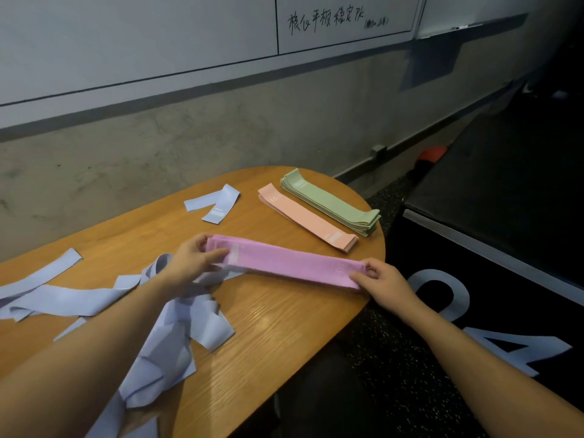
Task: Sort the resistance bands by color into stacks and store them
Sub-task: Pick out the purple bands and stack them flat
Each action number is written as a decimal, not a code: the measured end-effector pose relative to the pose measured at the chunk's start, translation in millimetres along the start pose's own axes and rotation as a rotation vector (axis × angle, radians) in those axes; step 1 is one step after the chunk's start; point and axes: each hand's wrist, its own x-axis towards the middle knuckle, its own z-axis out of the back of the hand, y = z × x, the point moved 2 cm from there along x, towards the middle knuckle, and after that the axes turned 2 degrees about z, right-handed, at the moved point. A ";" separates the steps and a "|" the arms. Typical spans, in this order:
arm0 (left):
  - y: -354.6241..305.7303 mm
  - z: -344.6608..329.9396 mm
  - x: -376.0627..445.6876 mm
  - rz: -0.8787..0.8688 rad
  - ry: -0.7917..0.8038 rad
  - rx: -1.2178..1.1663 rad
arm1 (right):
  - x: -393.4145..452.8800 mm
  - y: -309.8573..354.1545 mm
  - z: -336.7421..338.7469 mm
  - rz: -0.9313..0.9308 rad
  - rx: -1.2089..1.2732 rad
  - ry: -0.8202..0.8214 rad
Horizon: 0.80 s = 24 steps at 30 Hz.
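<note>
A stack of pink-purple bands (284, 262) is stretched flat between my hands, just above the wooden table (284, 324). My left hand (192, 259) pinches its left end and my right hand (382, 279) pinches its right end. A neat green stack (331, 202) and a neat peach stack (306, 216) lie side by side at the far right of the table. Loose light-blue bands (177, 336) sprawl in a heap under my left forearm and to the left. One folded blue band (218, 203) lies apart at the back.
The table's rounded right end sits close to a black box (505, 222) with large white numerals. A concrete wall with a whiteboard (189, 42) runs behind the table. An orange object (431, 153) lies on the dark speckled floor beyond.
</note>
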 end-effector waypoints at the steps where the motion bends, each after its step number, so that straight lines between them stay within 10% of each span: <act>1: -5.2 1.3 7.3 -0.005 -0.030 0.000 | 0.9 5.0 -1.3 -0.015 0.048 -0.005; 24: -35.7 -47.7 184.9 0.096 -0.127 0.280 | 60.9 23.6 -24.5 -0.463 0.181 0.018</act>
